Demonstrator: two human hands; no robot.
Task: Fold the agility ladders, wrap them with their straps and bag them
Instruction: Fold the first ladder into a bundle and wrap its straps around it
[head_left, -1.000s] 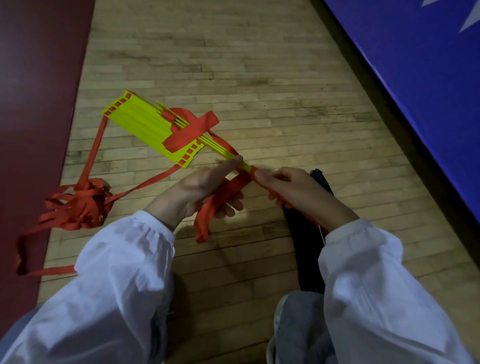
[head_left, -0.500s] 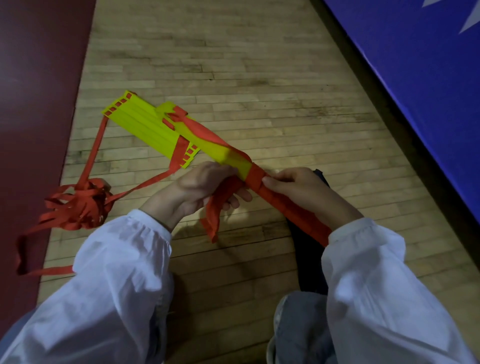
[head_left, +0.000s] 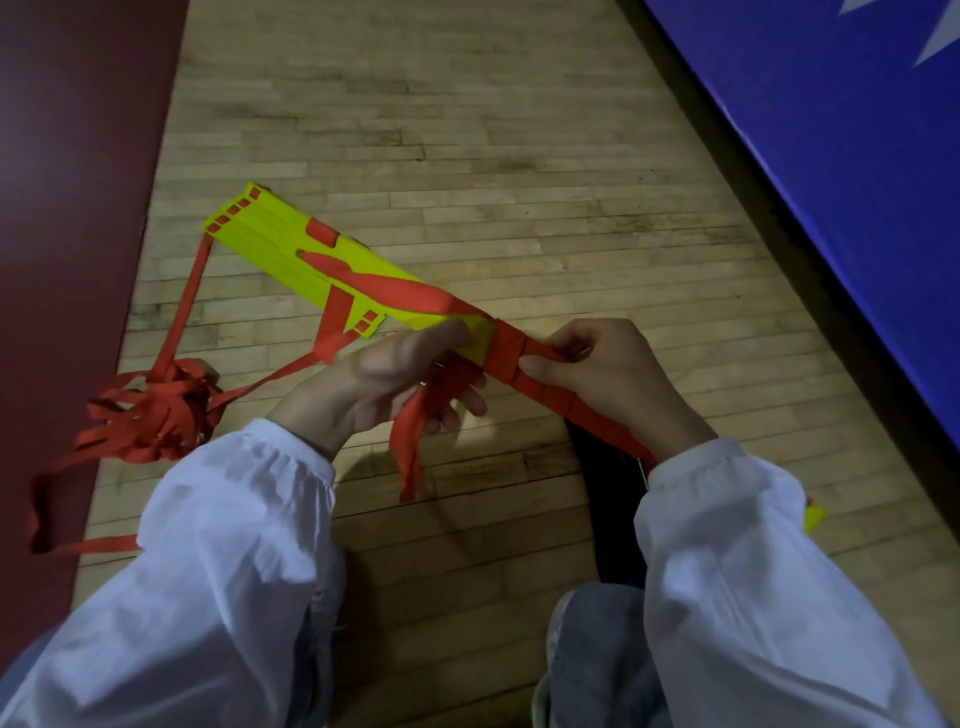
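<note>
Red strap (head_left: 506, 352) farther round yellow ladder (head_left: 375, 261)

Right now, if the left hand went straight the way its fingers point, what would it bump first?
Probably the right hand, just past the red strap wound on the ladder bundle. The left hand points right, toward it; depth is unclear.

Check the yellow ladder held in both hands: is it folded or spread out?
Folded. The yellow ladder forms one narrow stacked bundle, and red strap turns bind it beside the right hand.

Left hand (head_left: 384, 376) grips strap (head_left: 413, 452); right hand (head_left: 602, 369) grips bundle (head_left: 506, 348).
</note>
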